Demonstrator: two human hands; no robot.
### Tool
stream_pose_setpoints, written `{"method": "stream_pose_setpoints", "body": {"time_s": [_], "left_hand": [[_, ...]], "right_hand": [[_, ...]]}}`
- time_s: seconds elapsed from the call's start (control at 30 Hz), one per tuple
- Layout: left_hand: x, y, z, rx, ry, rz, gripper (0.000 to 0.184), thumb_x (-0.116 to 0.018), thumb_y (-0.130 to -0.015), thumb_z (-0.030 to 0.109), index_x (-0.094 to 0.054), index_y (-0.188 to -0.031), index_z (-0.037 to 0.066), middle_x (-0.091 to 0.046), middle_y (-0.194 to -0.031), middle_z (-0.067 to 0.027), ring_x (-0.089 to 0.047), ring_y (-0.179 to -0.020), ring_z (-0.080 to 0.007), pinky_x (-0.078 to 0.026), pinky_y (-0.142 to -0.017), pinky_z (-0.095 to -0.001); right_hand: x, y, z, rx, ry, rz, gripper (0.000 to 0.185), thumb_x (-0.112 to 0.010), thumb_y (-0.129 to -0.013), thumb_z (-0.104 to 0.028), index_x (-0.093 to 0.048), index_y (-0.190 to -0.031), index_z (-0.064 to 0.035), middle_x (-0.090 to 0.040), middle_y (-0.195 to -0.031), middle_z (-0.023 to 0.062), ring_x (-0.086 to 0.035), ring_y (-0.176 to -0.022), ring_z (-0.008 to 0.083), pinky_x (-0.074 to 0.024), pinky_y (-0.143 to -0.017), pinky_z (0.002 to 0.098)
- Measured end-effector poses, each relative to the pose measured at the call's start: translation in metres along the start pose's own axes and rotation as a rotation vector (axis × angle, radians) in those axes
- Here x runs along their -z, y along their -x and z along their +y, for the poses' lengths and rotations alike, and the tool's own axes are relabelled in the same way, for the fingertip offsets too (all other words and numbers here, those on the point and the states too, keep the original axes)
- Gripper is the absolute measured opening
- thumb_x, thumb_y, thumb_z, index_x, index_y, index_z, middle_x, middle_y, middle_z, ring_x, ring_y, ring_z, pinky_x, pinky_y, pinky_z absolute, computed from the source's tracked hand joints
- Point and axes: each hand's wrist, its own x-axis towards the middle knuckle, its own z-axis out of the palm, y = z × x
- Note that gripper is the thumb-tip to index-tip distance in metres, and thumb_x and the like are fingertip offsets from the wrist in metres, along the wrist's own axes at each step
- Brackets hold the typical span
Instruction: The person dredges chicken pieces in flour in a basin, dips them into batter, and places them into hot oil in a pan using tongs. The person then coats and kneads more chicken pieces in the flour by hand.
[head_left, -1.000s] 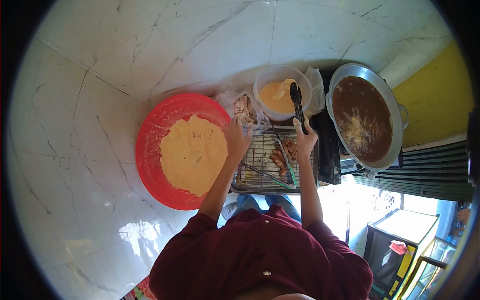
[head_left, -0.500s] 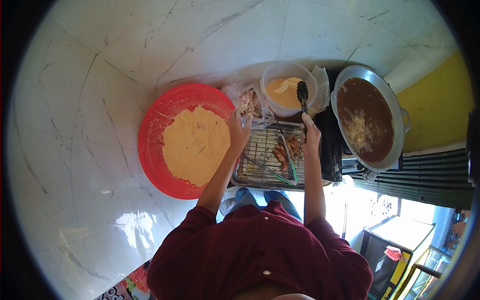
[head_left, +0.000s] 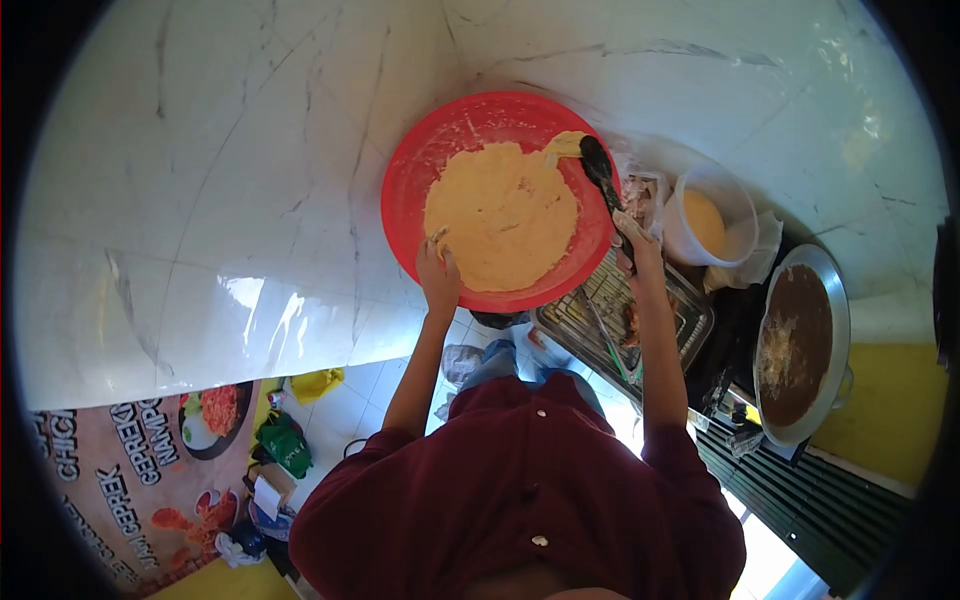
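My right hand point(head_left: 637, 232) is closed around black tongs point(head_left: 600, 170). Their tips grip a batter-coated piece, perhaps chicken point(head_left: 566, 146), above the far right part of a red basin point(head_left: 402, 190). Pale yellow flour point(head_left: 500, 220) fills the middle of that basin. At its near left rim is my left hand point(head_left: 436, 272), fingers a little apart, floury at the tips, with nothing held. Right of the basin a plastic bag of raw meat pieces point(head_left: 640, 195) lies partly hidden behind my right hand. Beside it stands a clear tub point(head_left: 735, 210) with orange-yellow batter point(head_left: 704, 222).
A wire rack tray point(head_left: 690, 325) holds fried pieces point(head_left: 632, 325) and green-tipped tongs point(head_left: 612, 350). At the right, a large pan point(head_left: 840, 320) of brown oil bubbles around frying food point(head_left: 780, 355). A printed banner point(head_left: 130, 480) hangs at the lower left.
The view has turned left. The tongs have carried the coated piece from the batter tub to over the red basin. My left hand has moved from the meat bag to the basin's near left side.
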Motion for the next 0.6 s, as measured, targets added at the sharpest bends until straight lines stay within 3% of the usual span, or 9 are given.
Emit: {"method": "stream_pose_setpoints", "body": {"time_s": [0.17, 0.23, 0.47, 0.53, 0.57, 0.6], "left_hand": [[0.004, 0.002, -0.011, 0.069, 0.071, 0.112, 0.025, -0.042, -0.083, 0.005, -0.053, -0.105, 0.000, -0.054, -0.102, -0.0171, -0.053, -0.096, -0.0320, -0.042, -0.083, -0.0363], [0.006, 0.000, -0.009, 0.099, 0.043, 0.038, 0.026, -0.042, -0.086, 0.008, -0.052, -0.109, 0.002, -0.054, -0.105, -0.0143, -0.054, -0.098, -0.0275, -0.042, -0.086, -0.0341], [0.008, 0.000, -0.009, 0.085, 0.056, 0.036, 0.025, -0.043, -0.085, 0.010, -0.054, -0.107, 0.005, -0.055, -0.102, -0.0133, -0.055, -0.094, -0.0282, -0.043, -0.081, -0.0349], [0.010, -0.001, -0.006, 0.092, 0.044, 0.035, 0.025, -0.044, -0.085, 0.010, -0.054, -0.107, 0.005, -0.055, -0.101, -0.0133, -0.055, -0.093, -0.0285, -0.043, -0.081, -0.0348], [0.011, -0.002, -0.005, 0.098, 0.027, 0.037, 0.025, -0.044, -0.084, 0.010, -0.055, -0.107, 0.005, -0.055, -0.100, -0.0133, -0.055, -0.093, -0.0287, -0.043, -0.080, -0.0348], [0.011, -0.001, -0.007, 0.102, 0.030, 0.033, 0.025, -0.044, -0.084, 0.010, -0.055, -0.107, 0.005, -0.055, -0.100, -0.0133, -0.055, -0.093, -0.0287, -0.043, -0.080, -0.0348]], "right_hand": [[-0.075, -0.051, 0.041, -0.130, 0.201, -0.224, 0.030, -0.064, -0.079, -0.025, -0.062, -0.100, -0.0044, -0.050, -0.059, -0.0030, -0.034, -0.037, 0.0019, -0.0227, -0.032, 0.0179], [-0.096, -0.075, 0.062, -0.249, 0.251, -0.326, 0.028, -0.062, -0.080, -0.026, -0.061, -0.100, -0.0072, -0.050, -0.063, -0.0025, -0.032, -0.037, 0.0019, -0.0213, -0.033, 0.0171], [-0.124, -0.129, 0.097, -0.346, 0.510, -0.366, 0.031, -0.068, -0.074, -0.030, -0.064, -0.096, -0.0094, -0.051, -0.060, -0.0028, -0.034, -0.038, 0.0030, -0.0263, -0.035, 0.0183], [-0.120, -0.141, 0.100, 0.120, 1.291, -0.414, 0.038, -0.071, -0.069, -0.034, -0.065, -0.095, -0.0074, -0.058, -0.064, 0.0046, -0.049, -0.043, 0.0133, -0.0392, -0.043, 0.0276], [-0.115, -0.146, 0.101, 0.117, 1.294, -0.413, 0.038, -0.071, -0.069, -0.034, -0.065, -0.095, -0.0074, -0.058, -0.064, 0.0046, -0.049, -0.043, 0.0133, -0.0392, -0.043, 0.0276], [-0.114, -0.142, 0.092, 0.224, 1.388, -0.349, 0.042, -0.071, -0.066, -0.037, -0.064, -0.095, -0.0067, -0.060, -0.070, 0.0086, -0.055, -0.055, 0.0185, -0.0427, -0.052, 0.0321]]}}
